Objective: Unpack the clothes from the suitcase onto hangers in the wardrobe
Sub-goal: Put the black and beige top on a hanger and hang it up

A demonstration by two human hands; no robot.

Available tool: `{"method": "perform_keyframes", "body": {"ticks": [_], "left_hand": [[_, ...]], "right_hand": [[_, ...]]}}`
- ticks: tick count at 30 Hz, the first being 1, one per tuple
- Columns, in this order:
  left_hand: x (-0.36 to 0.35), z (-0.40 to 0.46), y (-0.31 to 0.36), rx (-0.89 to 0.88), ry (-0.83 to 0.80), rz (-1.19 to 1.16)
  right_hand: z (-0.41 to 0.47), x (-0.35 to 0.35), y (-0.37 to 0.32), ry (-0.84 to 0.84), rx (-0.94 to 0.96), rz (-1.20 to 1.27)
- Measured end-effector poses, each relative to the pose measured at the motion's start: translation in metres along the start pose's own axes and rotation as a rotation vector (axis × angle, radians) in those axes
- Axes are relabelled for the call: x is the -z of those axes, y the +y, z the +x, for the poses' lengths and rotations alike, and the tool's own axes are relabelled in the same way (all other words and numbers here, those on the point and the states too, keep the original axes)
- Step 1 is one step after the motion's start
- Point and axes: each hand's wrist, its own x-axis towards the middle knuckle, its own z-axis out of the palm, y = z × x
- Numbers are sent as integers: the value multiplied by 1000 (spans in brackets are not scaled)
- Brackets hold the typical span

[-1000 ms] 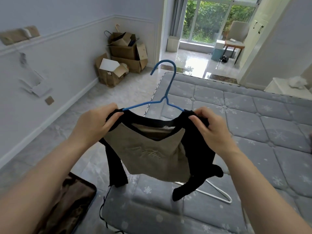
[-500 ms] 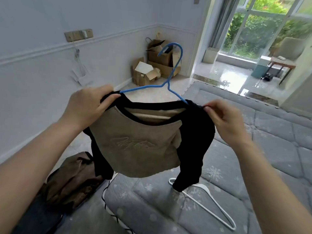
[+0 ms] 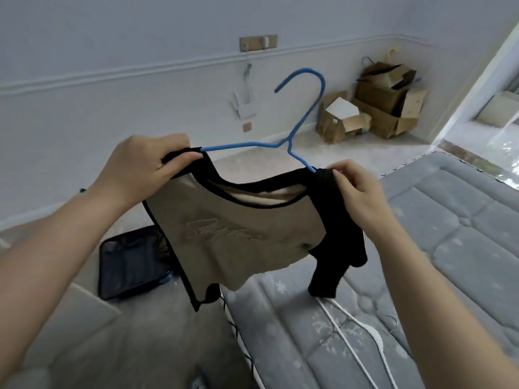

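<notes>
A tan top with black sleeves and trim [image 3: 241, 234] hangs on a blue hanger [image 3: 304, 113], whose hook points up toward the wall. My left hand [image 3: 143, 167] pinches the left shoulder of the top over the hanger's end. The right shoulder is pinched by my right hand [image 3: 356, 189]. Low on the left, the open dark suitcase [image 3: 129, 265] lies on the floor, partly hidden behind the top. No wardrobe is in view.
A grey quilted mattress [image 3: 449, 234] fills the right side, with a white hanger [image 3: 365, 332] lying on it. Cardboard boxes [image 3: 373, 108] are piled in the far corner by the wall. A bright doorway opens at the far right.
The view has swung left, away from the window toward the wall. The top on its hanger stays held between both hands. The suitcase's dark lining now shows instead of the brown clothes.
</notes>
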Motion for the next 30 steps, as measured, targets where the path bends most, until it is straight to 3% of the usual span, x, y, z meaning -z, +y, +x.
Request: {"method": "perform_keyframes", "body": {"ticks": [5, 8, 14, 24, 30], "left_hand": [[48, -56, -20, 192, 54, 77], [76, -90, -34, 314, 100, 124], [137, -171, -60, 577, 247, 269], [227, -283, -87, 576, 420, 301], [265, -338, -95, 738, 603, 300]], "right_hand": [[2, -41, -45, -264, 148, 121], [0, -71, -74, -321, 275, 129], [-5, -155, -141, -398, 309, 254], [-58, -260, -275, -625, 301, 372], [-94, -309, -345, -851, 238, 497]]}}
